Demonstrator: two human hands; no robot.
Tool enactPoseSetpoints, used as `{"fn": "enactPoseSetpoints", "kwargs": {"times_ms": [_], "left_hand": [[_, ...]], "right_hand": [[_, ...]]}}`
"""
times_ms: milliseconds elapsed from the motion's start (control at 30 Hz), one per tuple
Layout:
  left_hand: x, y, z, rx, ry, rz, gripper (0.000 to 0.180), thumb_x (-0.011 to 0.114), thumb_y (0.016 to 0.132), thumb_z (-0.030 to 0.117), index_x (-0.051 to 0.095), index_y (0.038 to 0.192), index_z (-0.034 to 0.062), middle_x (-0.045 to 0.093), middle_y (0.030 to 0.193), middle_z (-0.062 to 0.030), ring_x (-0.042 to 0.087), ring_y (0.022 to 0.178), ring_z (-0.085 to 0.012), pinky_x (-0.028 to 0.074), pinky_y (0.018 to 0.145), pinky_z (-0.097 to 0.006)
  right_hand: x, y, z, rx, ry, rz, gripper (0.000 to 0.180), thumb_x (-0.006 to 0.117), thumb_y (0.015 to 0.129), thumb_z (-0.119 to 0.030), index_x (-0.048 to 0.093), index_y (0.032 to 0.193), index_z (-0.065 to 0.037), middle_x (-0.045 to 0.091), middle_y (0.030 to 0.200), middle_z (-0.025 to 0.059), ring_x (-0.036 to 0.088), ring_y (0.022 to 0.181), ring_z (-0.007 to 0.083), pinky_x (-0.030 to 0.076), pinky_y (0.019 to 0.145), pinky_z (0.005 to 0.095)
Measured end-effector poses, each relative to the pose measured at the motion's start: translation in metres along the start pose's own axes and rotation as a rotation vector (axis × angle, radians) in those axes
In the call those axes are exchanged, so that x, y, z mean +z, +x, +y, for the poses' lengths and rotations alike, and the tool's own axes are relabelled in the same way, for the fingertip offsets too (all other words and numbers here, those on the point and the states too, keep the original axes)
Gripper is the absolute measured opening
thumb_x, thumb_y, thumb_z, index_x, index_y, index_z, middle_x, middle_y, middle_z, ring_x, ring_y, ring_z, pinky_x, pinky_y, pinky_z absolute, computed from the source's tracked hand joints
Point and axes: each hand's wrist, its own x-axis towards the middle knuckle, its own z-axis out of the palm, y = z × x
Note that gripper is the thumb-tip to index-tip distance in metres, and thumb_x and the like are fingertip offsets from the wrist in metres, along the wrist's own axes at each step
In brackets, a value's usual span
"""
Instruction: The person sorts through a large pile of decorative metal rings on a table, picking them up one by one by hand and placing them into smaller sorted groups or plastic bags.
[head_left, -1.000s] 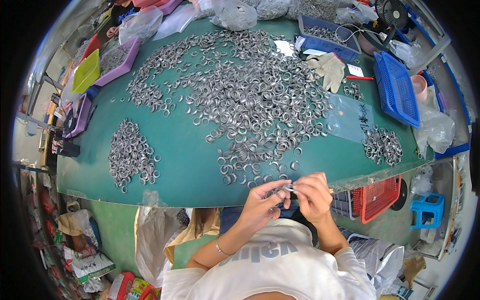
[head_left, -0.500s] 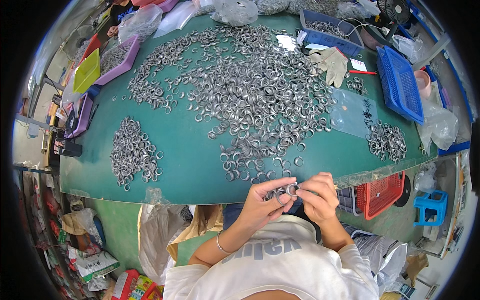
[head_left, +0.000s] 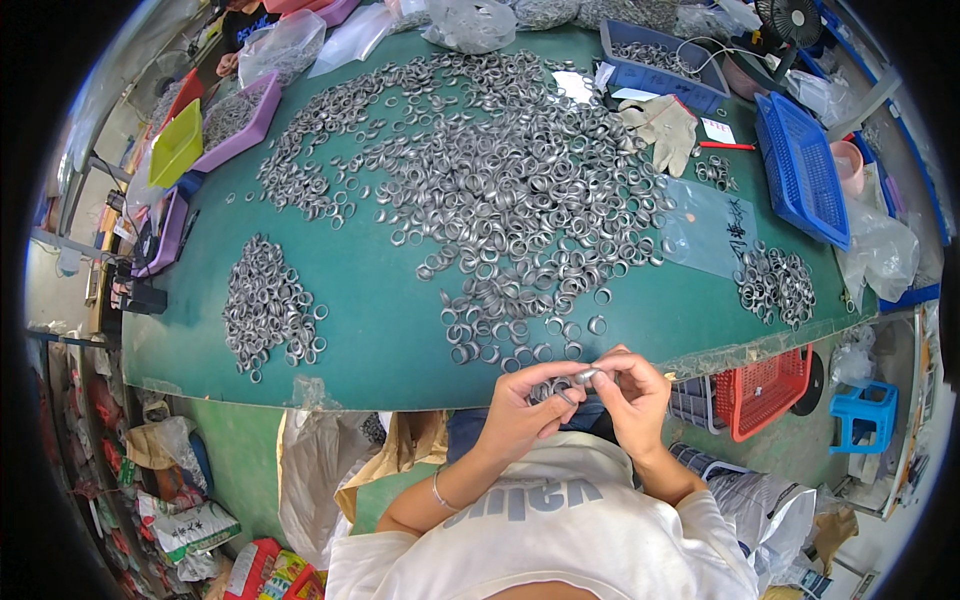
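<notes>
Several grey metal rings (head_left: 550, 390) lie in the curled fingers of my left hand (head_left: 515, 408), just past the table's front edge. My right hand (head_left: 634, 396) pinches one metal ring (head_left: 586, 376) between thumb and fingers, turned so its outer band shows, close to the left fingertips. Both hands touch around this ring. Beyond them a broad heap of similar rings (head_left: 510, 190) spreads over the green table (head_left: 375, 310). A smaller pile of rings (head_left: 265, 305) sits at the left, and another pile (head_left: 776, 285) at the right.
A clear plastic bag (head_left: 708, 228) and a work glove (head_left: 662, 130) lie right of the heap. Blue baskets (head_left: 802, 170) stand along the right edge, a blue bin (head_left: 665, 72) at the back. Purple (head_left: 240, 125) and yellow-green (head_left: 176, 145) trays are at the left. A red basket (head_left: 765, 395) sits below the table.
The ring at my fingertips has turned from showing its open hole to showing its outer side. My right hand has shifted slightly left and closed in on it.
</notes>
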Motion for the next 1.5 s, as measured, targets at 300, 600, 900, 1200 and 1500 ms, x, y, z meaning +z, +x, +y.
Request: {"fn": "enactPoseSetpoints", "kwargs": {"times_ms": [300, 600, 900, 1200, 1500], "left_hand": [[-0.008, 0.005, -0.003, -0.106, 0.013, 0.19, 0.015, 0.057, 0.089, 0.008, 0.059, 0.098, -0.0031, 0.06, 0.074, -0.0076, 0.044, 0.049, -0.0059, 0.026, 0.036, -0.017], [-0.139, -0.011, 0.08, 0.322, 0.898, 0.595, 0.019, 0.057, 0.081, 0.001, 0.063, 0.099, 0.0014, 0.064, 0.079, -0.0063, 0.053, 0.061, -0.0079, 0.042, 0.052, -0.022], [-0.243, -0.028, 0.123, 0.597, 2.006, 1.077, 0.023, 0.053, 0.081, 0.003, 0.06, 0.102, 0.0073, 0.05, 0.121, -0.012, 0.046, 0.112, -0.032, 0.035, 0.094, -0.047], [-0.248, -0.026, 0.129, 0.408, 1.852, 1.061, 0.036, 0.064, 0.077, 0.013, 0.058, 0.113, 0.0153, 0.043, 0.131, -0.0102, 0.036, 0.126, -0.0323, 0.018, 0.103, -0.061], [-0.118, -0.048, 0.125, 0.609, 1.624, 0.605, 0.048, 0.066, 0.075, 0.003, 0.054, 0.121, 0.0075, 0.047, 0.126, -0.0145, 0.048, 0.114, -0.0299, 0.039, 0.094, -0.04]], "right_hand": [[-0.012, 0.013, 0.0, -0.01, -0.378, -0.046, 0.013, 0.067, 0.076, 0.002, 0.064, 0.088, 0.0, 0.06, 0.078, 0.0045, 0.052, 0.07, 0.0134, 0.042, 0.065, 0.0256], [-0.025, 0.037, 0.031, -0.352, -1.052, -0.008, 0.014, 0.07, 0.069, -0.004, 0.063, 0.081, -0.003, 0.056, 0.088, 0.0079, 0.05, 0.086, 0.0274, 0.038, 0.075, 0.0371], [-0.024, 0.037, 0.037, -0.361, -0.98, 0.008, 0.012, 0.069, 0.071, -0.002, 0.061, 0.08, -0.002, 0.057, 0.088, 0.0091, 0.05, 0.084, 0.0276, 0.038, 0.075, 0.037], [-0.024, 0.039, 0.031, -0.284, -0.835, 0.042, 0.009, 0.067, 0.073, 0.001, 0.061, 0.079, 0.0, 0.058, 0.088, 0.011, 0.052, 0.086, 0.0281, 0.041, 0.078, 0.036], [-0.004, 0.025, 0.01, -0.031, -0.467, -0.071, 0.009, 0.065, 0.073, 0.003, 0.062, 0.081, 0.0, 0.06, 0.09, 0.0091, 0.054, 0.087, 0.0225, 0.041, 0.08, 0.0321]]}}
